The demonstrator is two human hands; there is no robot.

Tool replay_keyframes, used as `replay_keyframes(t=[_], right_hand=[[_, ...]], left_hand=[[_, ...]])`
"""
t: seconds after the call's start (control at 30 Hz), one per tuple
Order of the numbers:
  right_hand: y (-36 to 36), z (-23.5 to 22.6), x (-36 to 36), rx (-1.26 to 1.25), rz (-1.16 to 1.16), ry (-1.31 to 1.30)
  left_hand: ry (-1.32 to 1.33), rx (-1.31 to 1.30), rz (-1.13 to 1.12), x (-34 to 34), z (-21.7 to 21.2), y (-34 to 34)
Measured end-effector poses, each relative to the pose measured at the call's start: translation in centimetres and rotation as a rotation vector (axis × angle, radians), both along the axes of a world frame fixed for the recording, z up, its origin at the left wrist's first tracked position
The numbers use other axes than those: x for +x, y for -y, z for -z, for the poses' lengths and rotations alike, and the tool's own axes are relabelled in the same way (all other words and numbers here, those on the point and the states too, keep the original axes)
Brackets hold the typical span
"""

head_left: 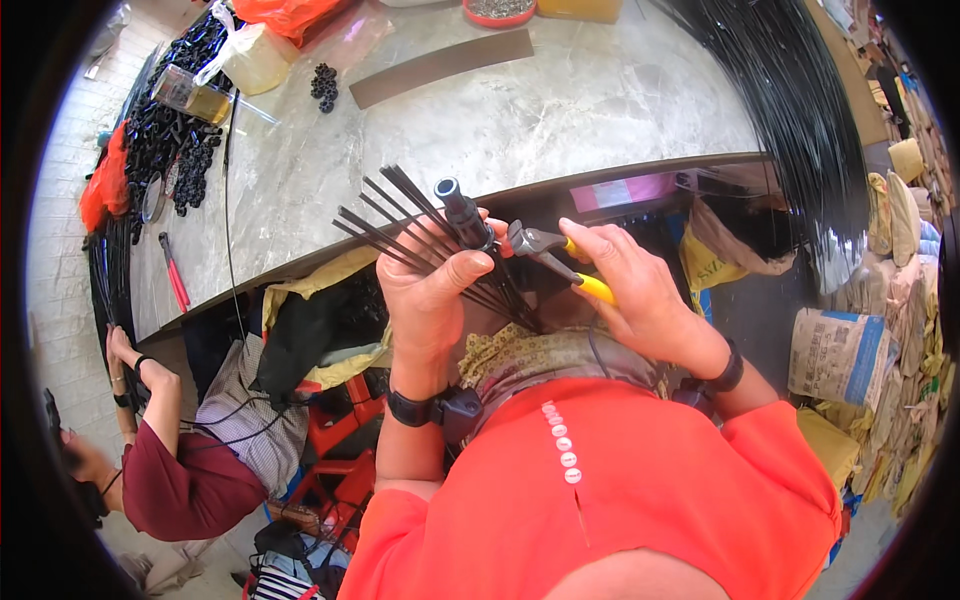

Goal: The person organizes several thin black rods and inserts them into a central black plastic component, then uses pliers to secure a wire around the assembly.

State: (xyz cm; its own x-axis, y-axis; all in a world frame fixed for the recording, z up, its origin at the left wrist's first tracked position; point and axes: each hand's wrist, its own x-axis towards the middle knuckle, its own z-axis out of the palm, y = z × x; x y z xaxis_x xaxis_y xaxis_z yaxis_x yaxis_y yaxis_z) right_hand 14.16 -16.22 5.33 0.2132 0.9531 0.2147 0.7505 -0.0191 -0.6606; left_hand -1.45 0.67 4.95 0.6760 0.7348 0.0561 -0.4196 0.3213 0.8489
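Observation:
My left hand (pixel 428 290) is closed around a black tubular fitting (pixel 463 215) with a hollow round end, tilted upward. Several thin black rods (pixel 398 222) fan out to the left through the same grip, and their other ends run down toward my lap. In my right hand (pixel 640 285) is a pair of pliers (pixel 597 289) with yellow handles. The dark jaws are close beside the fitting's lower end, near my left fingertips; whether they touch or grip anything there cannot be made out.
A grey marble-look table (pixel 620 120) lies ahead, bearing a curved brown strip (pixel 443 70), small black parts (pixel 324 88) and red-handled pliers (pixel 174 274). Long black rods (pixel 790 90) hang over its right end. Sacks (pixel 715 255) sit below. At left works a person (pixel 190 465).

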Motion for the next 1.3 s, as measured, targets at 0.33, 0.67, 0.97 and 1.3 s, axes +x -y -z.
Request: replay_keyframes(t=[0.33,0.67,0.97,1.3], right_hand=[[-0.3,-0.5,-0.2,0.029,0.0,0.082],[-0.5,-0.6,-0.2,0.022,-0.003,0.068],[-0.5,-0.4,-0.1,0.013,0.006,0.073],[-0.5,-0.2,0.0,0.029,0.019,0.077]], left_hand=[[-0.019,0.01,-0.052,0.0,-0.7,0.7],[-0.008,0.005,-0.073,0.2,-0.6,1.0],[-0.021,0.012,-0.073,0.3,-0.5,1.0],[-0.023,0.017,-0.082,0.5,-0.7,1.1]])
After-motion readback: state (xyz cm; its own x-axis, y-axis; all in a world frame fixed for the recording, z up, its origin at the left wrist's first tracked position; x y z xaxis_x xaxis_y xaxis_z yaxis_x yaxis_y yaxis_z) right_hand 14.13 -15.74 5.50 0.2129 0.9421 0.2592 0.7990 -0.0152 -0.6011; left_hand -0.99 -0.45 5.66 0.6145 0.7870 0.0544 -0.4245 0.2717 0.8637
